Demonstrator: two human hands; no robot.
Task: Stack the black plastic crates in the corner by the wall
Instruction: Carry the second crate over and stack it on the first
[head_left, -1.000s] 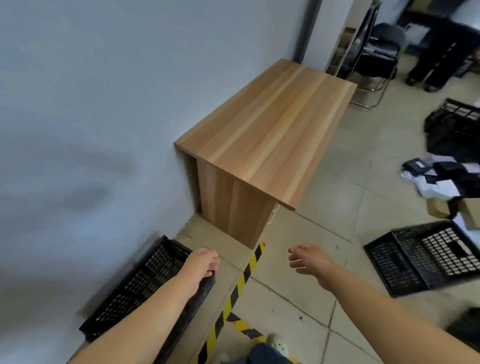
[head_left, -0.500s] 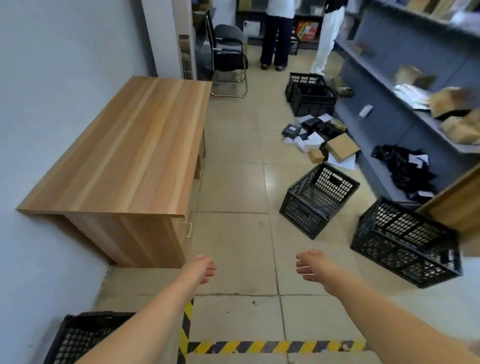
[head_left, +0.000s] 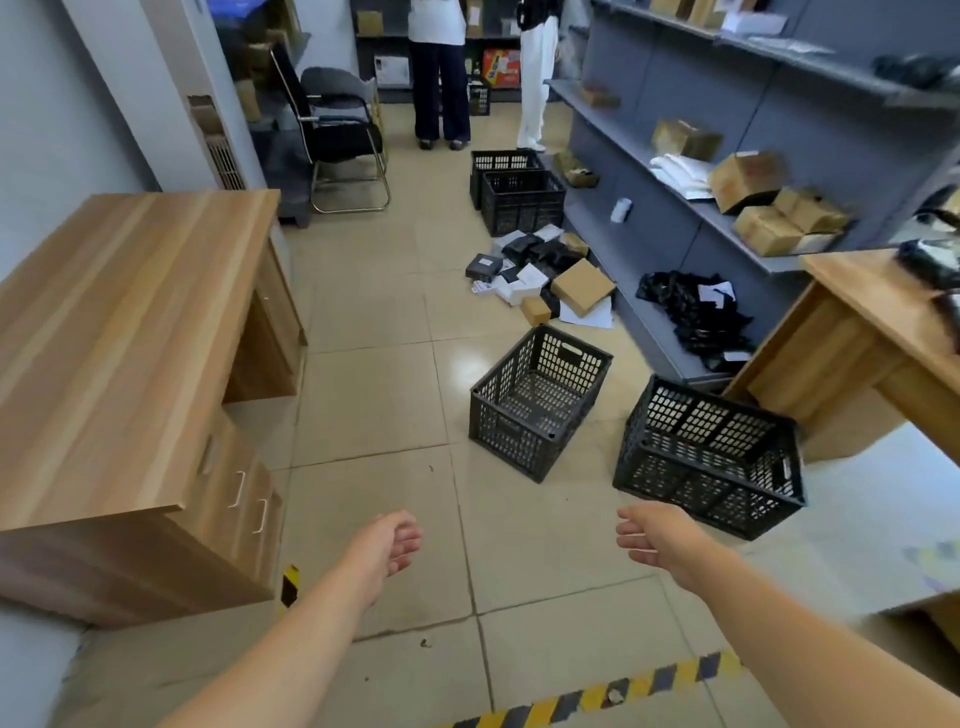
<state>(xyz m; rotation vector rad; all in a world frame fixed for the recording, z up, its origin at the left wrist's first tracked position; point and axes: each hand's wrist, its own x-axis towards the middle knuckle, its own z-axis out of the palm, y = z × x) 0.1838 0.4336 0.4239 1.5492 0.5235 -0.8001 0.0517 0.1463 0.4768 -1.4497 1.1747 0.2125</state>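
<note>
Crates (head_left: 537, 402) of black perforated plastic sit empty, upright on tile.

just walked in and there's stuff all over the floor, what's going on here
A person is collecting black plastic crates to stack by the wall. Both the left hand and right hand are empty and held out in front. Two empty crates sit on the tile floor ahead: one in the middle and one to the right, nearer the right hand. Neither is touched.
</note>
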